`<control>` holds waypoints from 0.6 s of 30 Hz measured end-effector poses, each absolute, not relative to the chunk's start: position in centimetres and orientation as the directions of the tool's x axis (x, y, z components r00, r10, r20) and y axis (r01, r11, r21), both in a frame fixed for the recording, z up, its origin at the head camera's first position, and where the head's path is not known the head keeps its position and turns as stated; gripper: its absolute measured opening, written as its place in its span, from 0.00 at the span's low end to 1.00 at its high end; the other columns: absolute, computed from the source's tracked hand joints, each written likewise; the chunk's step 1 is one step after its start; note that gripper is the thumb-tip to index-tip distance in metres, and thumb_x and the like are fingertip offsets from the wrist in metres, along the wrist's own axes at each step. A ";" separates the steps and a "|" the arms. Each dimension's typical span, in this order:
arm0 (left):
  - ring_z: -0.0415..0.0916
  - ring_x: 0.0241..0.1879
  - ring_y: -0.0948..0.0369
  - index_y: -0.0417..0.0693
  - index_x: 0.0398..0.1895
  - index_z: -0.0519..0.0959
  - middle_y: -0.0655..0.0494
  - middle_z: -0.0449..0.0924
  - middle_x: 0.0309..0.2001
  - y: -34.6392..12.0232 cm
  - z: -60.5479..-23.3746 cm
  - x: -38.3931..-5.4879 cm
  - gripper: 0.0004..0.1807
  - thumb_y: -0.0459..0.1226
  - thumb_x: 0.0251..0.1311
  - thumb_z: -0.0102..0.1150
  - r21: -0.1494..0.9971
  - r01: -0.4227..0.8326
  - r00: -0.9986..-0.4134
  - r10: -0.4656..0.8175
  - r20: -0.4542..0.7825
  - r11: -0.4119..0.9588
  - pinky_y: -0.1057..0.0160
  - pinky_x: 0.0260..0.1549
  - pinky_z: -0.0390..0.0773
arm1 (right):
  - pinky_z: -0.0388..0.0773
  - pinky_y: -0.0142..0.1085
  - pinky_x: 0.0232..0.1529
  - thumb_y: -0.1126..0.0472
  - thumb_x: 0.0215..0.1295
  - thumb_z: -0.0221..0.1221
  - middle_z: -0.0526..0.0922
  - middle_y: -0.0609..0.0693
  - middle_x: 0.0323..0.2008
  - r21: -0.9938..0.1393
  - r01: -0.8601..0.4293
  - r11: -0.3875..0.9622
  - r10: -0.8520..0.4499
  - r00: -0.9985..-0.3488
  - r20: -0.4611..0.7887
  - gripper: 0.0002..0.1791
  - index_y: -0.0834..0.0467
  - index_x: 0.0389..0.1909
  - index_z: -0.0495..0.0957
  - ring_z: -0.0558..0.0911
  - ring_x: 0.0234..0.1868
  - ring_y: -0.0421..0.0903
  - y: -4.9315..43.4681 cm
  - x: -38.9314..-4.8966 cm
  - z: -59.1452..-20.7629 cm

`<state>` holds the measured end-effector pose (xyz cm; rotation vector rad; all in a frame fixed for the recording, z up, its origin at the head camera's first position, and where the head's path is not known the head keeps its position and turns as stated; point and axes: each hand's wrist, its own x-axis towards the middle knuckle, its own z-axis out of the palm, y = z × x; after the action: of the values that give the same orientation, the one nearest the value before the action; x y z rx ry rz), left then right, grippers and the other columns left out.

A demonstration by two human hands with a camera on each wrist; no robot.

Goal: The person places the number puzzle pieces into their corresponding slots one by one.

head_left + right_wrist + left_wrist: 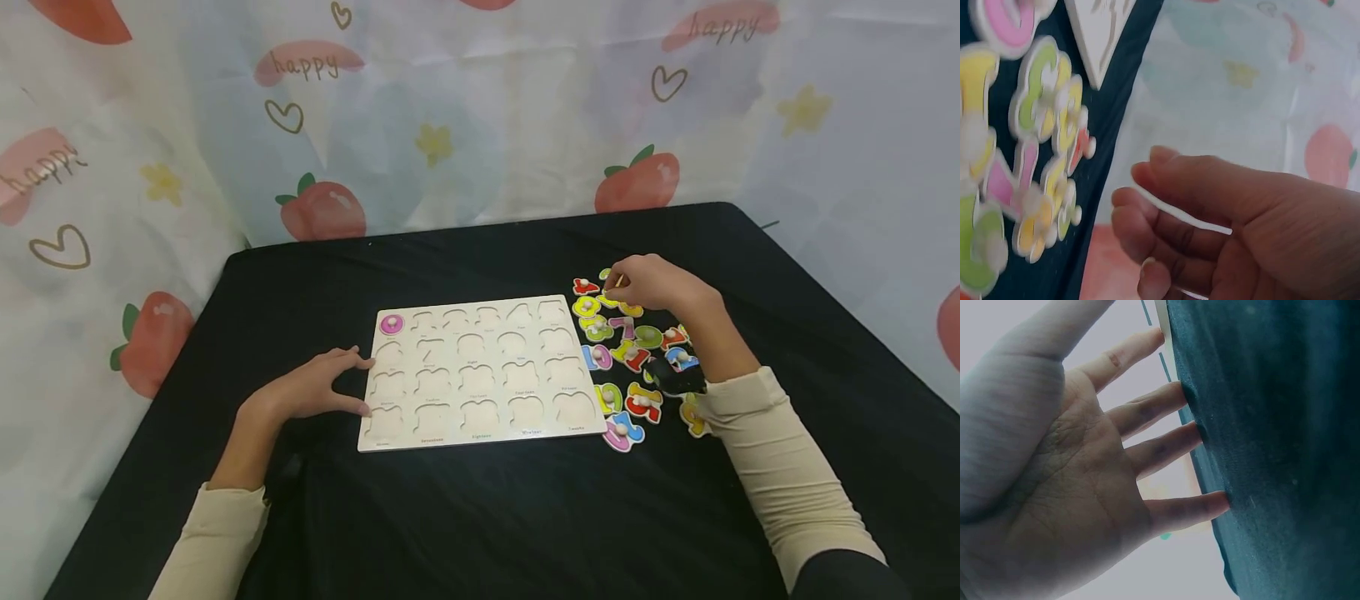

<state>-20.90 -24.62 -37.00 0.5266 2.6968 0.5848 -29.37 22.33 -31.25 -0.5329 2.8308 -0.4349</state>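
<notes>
A pale wooden number puzzle board (410, 383) with rows of shaped recesses lies on the black cloth. One round pink piece (391, 324) with a knob sits in its top left recess. My left hand (315, 387) touches the board's left edge, fingers spread and thumb apart. In the left wrist view its fingers (1154, 450) are nearly straight, tips at the edge. Above the far end of the loose pieces, my right hand (651, 282) pinches a thin puzzle piece (1188, 220), seen edge-on with its face hidden.
Several colourful number pieces (632, 356) with knobs lie scattered and partly overlapping along the board's right side. A red piece (585, 287) is near the far end. My right forearm (720, 329) overlaps some of them. A patterned curtain (480, 125) hangs behind the table.
</notes>
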 end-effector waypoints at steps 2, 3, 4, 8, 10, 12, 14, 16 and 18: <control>0.50 0.66 0.38 0.41 0.65 0.66 0.34 0.52 0.69 -24.5 -37.0 -21.0 0.45 0.55 0.47 0.68 0.449 0.287 -0.875 0.422 -0.236 0.846 0.37 0.58 0.57 | 0.75 0.46 0.35 0.63 0.66 0.55 0.80 0.59 0.38 -0.336 -0.281 0.899 -0.357 -0.915 -0.188 0.12 0.68 0.44 0.77 0.77 0.32 0.52 23.2 -29.3 -31.1; 0.50 0.66 0.38 0.41 0.65 0.66 0.34 0.52 0.69 -24.4 -37.0 -21.0 0.45 0.55 0.47 0.68 0.449 0.288 -0.875 0.423 -0.235 0.846 0.37 0.58 0.57 | 0.75 0.46 0.35 0.63 0.66 0.55 0.80 0.59 0.37 -0.341 -0.262 0.903 -0.343 -0.917 -0.203 0.12 0.68 0.44 0.77 0.78 0.32 0.52 23.6 -29.2 -31.0; 0.50 0.66 0.38 0.41 0.65 0.66 0.34 0.52 0.69 -24.5 -37.0 -21.0 0.45 0.55 0.47 0.68 0.450 0.289 -0.876 0.423 -0.233 0.845 0.37 0.58 0.57 | 0.75 0.47 0.35 0.63 0.66 0.54 0.80 0.59 0.38 -0.345 -0.247 0.906 -0.332 -0.919 -0.213 0.12 0.68 0.44 0.77 0.78 0.33 0.52 23.9 -29.2 -31.0; 0.50 0.66 0.38 0.41 0.65 0.66 0.34 0.52 0.69 -24.6 -37.0 -20.9 0.45 0.56 0.47 0.68 0.451 0.291 -0.875 0.425 -0.231 0.844 0.37 0.58 0.58 | 0.76 0.49 0.37 0.62 0.67 0.55 0.79 0.61 0.39 -0.349 -0.204 0.915 -0.303 -0.918 -0.255 0.13 0.68 0.44 0.76 0.79 0.37 0.55 24.6 -29.1 -30.9; 0.50 0.66 0.37 0.40 0.65 0.66 0.33 0.52 0.69 -24.6 -37.0 -20.8 0.45 0.56 0.47 0.67 0.454 0.293 -0.872 0.430 -0.233 0.841 0.36 0.58 0.57 | 0.76 0.49 0.37 0.61 0.67 0.55 0.79 0.61 0.40 -0.349 -0.195 0.916 -0.299 -0.915 -0.272 0.14 0.68 0.45 0.76 0.79 0.38 0.56 24.7 -28.9 -30.8; 0.49 0.66 0.37 0.40 0.65 0.66 0.33 0.52 0.69 -24.6 -37.0 -20.8 0.46 0.57 0.47 0.67 0.452 0.292 -0.871 0.430 -0.237 0.843 0.35 0.58 0.56 | 0.76 0.49 0.37 0.61 0.67 0.56 0.79 0.62 0.41 -0.351 -0.192 0.916 -0.299 -0.912 -0.282 0.14 0.68 0.46 0.76 0.79 0.38 0.56 24.8 -28.8 -30.7; 0.49 0.66 0.37 0.40 0.65 0.66 0.33 0.52 0.69 -24.6 -36.9 -20.7 0.45 0.56 0.47 0.67 0.452 0.293 -0.872 0.429 -0.236 0.843 0.35 0.58 0.56 | 0.76 0.48 0.36 0.61 0.67 0.56 0.79 0.61 0.41 -0.353 -0.192 0.916 -0.299 -0.911 -0.282 0.15 0.68 0.46 0.76 0.79 0.37 0.55 24.9 -28.7 -30.5; 0.49 0.66 0.37 0.40 0.65 0.66 0.33 0.52 0.69 -24.5 -36.9 -20.7 0.46 0.56 0.47 0.67 0.452 0.292 -0.873 0.428 -0.233 0.843 0.35 0.58 0.56 | 0.76 0.48 0.36 0.61 0.67 0.56 0.79 0.61 0.41 -0.358 -0.188 0.915 -0.296 -0.914 -0.278 0.15 0.68 0.47 0.76 0.79 0.37 0.54 25.1 -28.6 -30.3; 0.49 0.66 0.37 0.40 0.65 0.66 0.33 0.52 0.69 -24.4 -36.9 -20.7 0.45 0.56 0.47 0.67 0.453 0.291 -0.874 0.427 -0.231 0.843 0.35 0.57 0.56 | 0.76 0.48 0.36 0.61 0.67 0.55 0.79 0.61 0.41 -0.362 -0.185 0.914 -0.294 -0.915 -0.276 0.14 0.68 0.47 0.76 0.79 0.37 0.54 25.4 -28.6 -30.3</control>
<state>-20.70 -24.43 -36.89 0.5410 2.6963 0.5891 -28.56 25.36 -30.28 -0.3543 2.7481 -0.4749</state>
